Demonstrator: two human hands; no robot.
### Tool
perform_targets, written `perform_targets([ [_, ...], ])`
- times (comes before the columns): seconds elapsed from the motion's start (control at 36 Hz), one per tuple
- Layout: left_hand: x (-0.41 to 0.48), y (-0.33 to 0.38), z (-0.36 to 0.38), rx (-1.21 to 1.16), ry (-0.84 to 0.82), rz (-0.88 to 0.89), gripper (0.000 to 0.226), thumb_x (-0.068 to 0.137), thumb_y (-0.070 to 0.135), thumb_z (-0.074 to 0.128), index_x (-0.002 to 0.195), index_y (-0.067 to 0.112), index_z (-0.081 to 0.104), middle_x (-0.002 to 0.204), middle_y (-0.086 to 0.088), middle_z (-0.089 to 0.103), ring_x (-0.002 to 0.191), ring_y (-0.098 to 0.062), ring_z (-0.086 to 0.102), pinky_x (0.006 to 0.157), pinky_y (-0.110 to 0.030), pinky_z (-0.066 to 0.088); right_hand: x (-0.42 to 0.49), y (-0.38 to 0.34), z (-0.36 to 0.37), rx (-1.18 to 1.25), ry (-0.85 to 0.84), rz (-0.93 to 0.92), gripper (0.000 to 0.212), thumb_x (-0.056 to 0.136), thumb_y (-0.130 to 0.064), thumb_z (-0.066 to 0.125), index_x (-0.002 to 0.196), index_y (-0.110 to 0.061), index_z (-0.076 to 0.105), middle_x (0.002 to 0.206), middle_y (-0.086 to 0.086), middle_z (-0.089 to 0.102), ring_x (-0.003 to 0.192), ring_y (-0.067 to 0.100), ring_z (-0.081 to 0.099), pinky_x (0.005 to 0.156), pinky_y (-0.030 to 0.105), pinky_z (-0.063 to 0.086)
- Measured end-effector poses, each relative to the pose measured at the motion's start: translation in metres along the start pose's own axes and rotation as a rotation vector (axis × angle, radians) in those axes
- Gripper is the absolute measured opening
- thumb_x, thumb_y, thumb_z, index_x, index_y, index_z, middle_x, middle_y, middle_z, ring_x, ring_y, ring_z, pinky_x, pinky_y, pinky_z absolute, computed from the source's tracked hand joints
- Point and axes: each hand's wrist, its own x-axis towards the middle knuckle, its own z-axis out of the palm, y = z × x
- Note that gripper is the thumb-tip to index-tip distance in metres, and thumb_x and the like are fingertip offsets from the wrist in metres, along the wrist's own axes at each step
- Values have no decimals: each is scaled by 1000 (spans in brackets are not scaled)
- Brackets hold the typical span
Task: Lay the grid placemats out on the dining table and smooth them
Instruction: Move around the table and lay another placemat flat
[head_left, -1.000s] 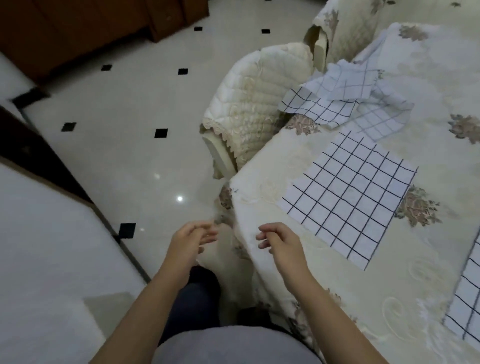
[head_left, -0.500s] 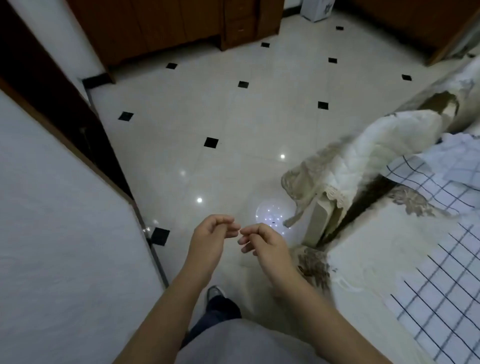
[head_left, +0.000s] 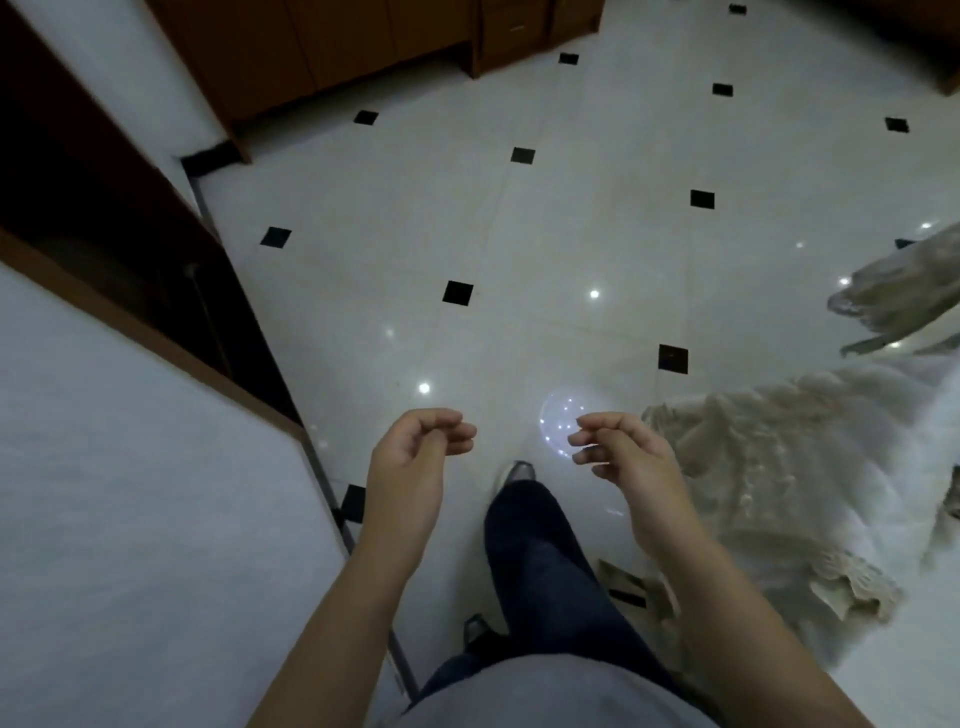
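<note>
Grip: left hand (head_left: 410, 457) and right hand (head_left: 628, 457) are both held out in front of the body at about the same height, well apart from each other. On each hand the fingers are loosely curled inward, with the fingertips pointing toward the other hand. We see nothing between fingers and thumb on either side, so both hands hold nothing and touch nothing.

Task item: we cannot place the grid placemats from this view.

Just right of the right hand: a cream embroidered cloth (head_left: 779, 493) hangs in folds down toward the floor, its fringed hem ragged and motion-blurred. Above it, at the right edge, there is a second pale quilted fabric piece (head_left: 898, 296), also blurred.

Below the hands: a dark blue trouser leg (head_left: 535, 545) is stepped forward, with a light shoe tip (head_left: 514, 473) showing between the two wrists. A grey shirt front (head_left: 545, 691) sits at the bottom edge.

Surroundings: a glossy white tiled floor with small black diamond insets (head_left: 571, 208) shows point reflections of lamps. A brown wooden cabinet (head_left: 337, 41) runs along the top. A white wall with brown trim (head_left: 130, 493) fills the left.
</note>
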Motion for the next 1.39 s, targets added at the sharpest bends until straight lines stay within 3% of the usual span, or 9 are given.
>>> perform_targets([
  [0.36,197,114,99,46,-193,124,27,92,-2,42,86,16,62,83,3,69,67,2,63,59,-3,42,192,-133,17,147,79,-65,29,90,0,39,82,-17,61,75,-1,66,63,13,58,65,22,41],
  [0.53,266,158,161,41,-306,148,27,92,-1,41,87,15,62,85,2,70,71,-2,64,60,-3,43,258,-195,-13,181,213,-164,30,89,1,38,82,-17,61,74,-2,65,61,10,57,64,20,40],
  [0.81,375,190,266,133,-544,87,24,91,0,42,89,14,62,86,1,71,70,-1,65,61,-4,44,346,-234,-65,252,406,-136,31,90,0,38,82,-18,62,76,-3,67,60,7,58,60,19,39],
  [1.08,537,259,395,256,-719,64,25,92,3,41,88,17,62,84,3,72,73,-4,66,58,-4,43,507,-319,-107,323,608,-117,28,90,-1,41,83,-18,62,77,-3,67,62,8,60,64,21,41],
  [1.28,610,315,491,328,-856,49,22,93,7,43,88,17,61,87,2,72,76,-7,66,66,-16,42,583,-377,-149,330,700,-175,27,91,-2,42,84,-18,63,76,-5,68,62,1,61,59,6,44],
  [1.39,622,330,550,362,-954,29,21,92,7,43,87,18,61,85,3,72,79,-10,66,66,-18,42,603,-386,-187,381,823,-140,28,92,-2,42,84,-18,63,76,-5,68,61,1,61,58,7,45],
])
